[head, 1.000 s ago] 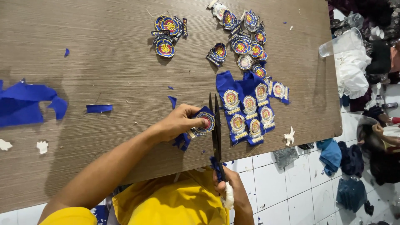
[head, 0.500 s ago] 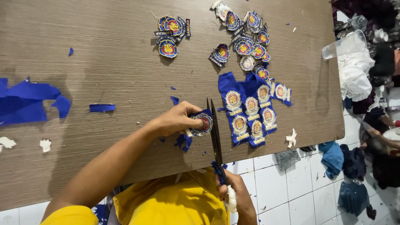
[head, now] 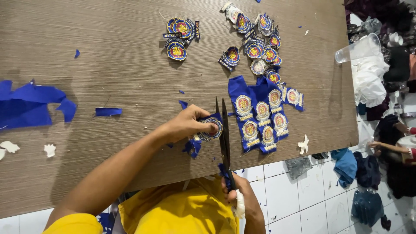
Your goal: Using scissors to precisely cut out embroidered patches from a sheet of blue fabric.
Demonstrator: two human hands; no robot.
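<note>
My left hand (head: 184, 125) pinches a blue badge (head: 211, 128) in its fingers above the tabletop (head: 108, 78). My right hand (head: 237, 193) grips scissors (head: 224, 134), blades slightly parted beside it.

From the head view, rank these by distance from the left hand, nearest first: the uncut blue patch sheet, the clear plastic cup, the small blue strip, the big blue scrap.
1. Patch sheet, just right of the left hand.
2. Blue strip, to its left.
3. Big blue scrap, at the table's left edge.
4. Plastic cup, at the far right edge.
</note>
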